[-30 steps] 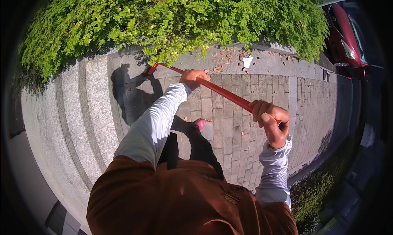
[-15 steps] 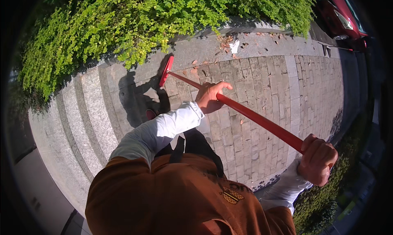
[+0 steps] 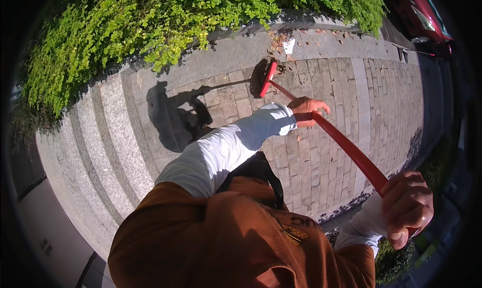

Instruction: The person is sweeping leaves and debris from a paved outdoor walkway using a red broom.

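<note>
I hold a red broom (image 3: 346, 145) with both hands over a brick pavement (image 3: 321, 152). My left hand (image 3: 307, 109) grips the handle partway down. My right hand (image 3: 407, 205) is closed around the handle's top end. The red broom head (image 3: 267, 79) rests on the bricks near a stone kerb, close to dry leaves (image 3: 279, 43) and a white scrap of litter (image 3: 289, 46). My shadow (image 3: 178, 115) falls on the bricks to the left.
A green hedge (image 3: 150, 22) runs along the far side behind the stone kerb (image 3: 236, 62). A red car (image 3: 422, 14) stands at the upper right. Grey stone steps (image 3: 95, 157) curve down at the left. A low shrub (image 3: 396, 263) sits at the lower right.
The broom head has swept to the right along the pavement toward the leaves and litter. My left hand moved right with the handle, and my right hand dropped lower and further right.
</note>
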A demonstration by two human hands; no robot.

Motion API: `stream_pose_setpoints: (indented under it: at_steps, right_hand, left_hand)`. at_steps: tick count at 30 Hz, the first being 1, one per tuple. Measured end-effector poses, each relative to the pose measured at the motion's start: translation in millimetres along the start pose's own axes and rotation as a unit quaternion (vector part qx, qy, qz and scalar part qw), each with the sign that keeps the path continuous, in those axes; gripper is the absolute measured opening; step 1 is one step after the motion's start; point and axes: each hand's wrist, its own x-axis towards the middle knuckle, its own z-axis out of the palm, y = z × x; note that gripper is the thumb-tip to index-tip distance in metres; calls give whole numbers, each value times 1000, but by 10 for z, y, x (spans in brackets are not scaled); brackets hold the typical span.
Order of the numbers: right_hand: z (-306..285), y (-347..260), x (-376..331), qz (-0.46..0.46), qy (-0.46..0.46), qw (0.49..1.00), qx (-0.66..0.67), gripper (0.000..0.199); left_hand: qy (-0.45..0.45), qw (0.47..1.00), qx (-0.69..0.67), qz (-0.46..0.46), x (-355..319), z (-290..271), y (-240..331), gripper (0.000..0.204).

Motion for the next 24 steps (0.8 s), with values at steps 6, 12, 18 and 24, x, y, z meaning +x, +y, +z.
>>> stream_pose_setpoints:
  at_steps: [6,12,18,24]
  right_hand:
    - [471,37,-381,62,294,945,128,26]
    - [1767,685,-483,203,372,876,231,26]
    - [1701,-215,-269,121,338,933,-7,28]
    - [1340,-959,-718,-26,238,971,-19,22]
  left_hand:
    - [57,982,114,-142,-973,-451,284,22]
    - [-53,960,197,-193,-2187,-1047,-875,29]
    - [-52,992,98,-51,-1135,-147,-303,23]
    - [-4,995,88,-39,-1465,203,610,21]
